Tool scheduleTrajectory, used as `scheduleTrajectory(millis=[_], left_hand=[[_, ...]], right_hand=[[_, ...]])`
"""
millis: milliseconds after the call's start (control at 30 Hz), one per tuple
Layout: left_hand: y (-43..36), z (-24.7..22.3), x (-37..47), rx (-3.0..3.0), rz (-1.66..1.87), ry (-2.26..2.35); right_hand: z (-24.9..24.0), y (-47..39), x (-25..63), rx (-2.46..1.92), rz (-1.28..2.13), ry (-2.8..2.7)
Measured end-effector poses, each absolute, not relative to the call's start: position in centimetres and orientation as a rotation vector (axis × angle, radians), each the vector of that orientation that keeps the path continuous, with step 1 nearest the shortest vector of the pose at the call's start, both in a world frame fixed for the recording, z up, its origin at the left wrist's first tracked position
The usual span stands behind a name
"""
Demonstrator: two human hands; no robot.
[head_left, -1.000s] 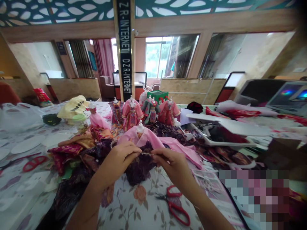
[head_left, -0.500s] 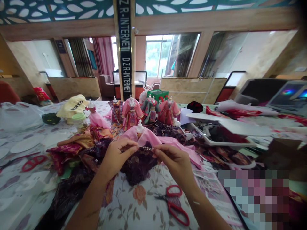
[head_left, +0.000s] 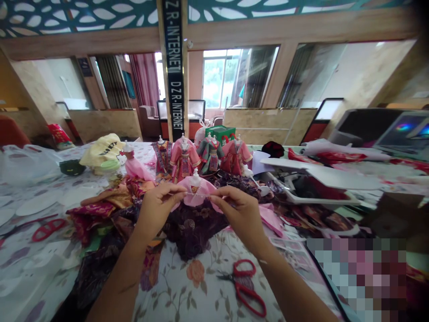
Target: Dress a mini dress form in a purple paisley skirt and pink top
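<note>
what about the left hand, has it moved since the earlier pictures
Yes. The left hand has moved up the picture and somewhat leftward, judged against the nearer red-handled scissors, which lie in the same place.

- Looks like a craft workroom for doll-size clothes, set up inside an office-like hall.
- Shows the sewing side in a pink-clad dress form [head_left: 195,178], miniature robes [head_left: 185,157] on stands behind, heaps of patterned fabric [head_left: 95,210] and red-handled scissors [head_left: 235,281].
- Spreads across a broad surface under a flower-patterned cloth [head_left: 170,279], with a plastic bag [head_left: 28,164] and a green box [head_left: 220,132] among the materials.
- Suggests office or public premises through a black column [head_left: 174,67] lettered "DZR-INTERNET", low stone-look partitions [head_left: 268,120], curtains [head_left: 145,76] and pierced teal panelling [head_left: 70,14] overhead.
</note>
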State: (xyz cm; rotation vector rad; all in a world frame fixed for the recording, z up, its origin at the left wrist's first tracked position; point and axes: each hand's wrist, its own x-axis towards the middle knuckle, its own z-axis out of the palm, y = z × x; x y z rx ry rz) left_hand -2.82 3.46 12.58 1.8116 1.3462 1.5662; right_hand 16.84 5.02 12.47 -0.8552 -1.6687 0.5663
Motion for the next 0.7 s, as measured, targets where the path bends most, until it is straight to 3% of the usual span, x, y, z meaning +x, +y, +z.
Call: scheduleTrajectory(millis=[300, 700], left_hand=[[6.6, 14.6, -3.2, 2.132, 1.530, 1.268], [9.1, 14.4, -2.9, 2.129, 1.539, 1.264]], right_hand=[[14.9, 7.8, 16.1, -0.805, 0.268, -1.956], [15.3, 10.0, 15.3, -0.944, 0.315, -1.970]])
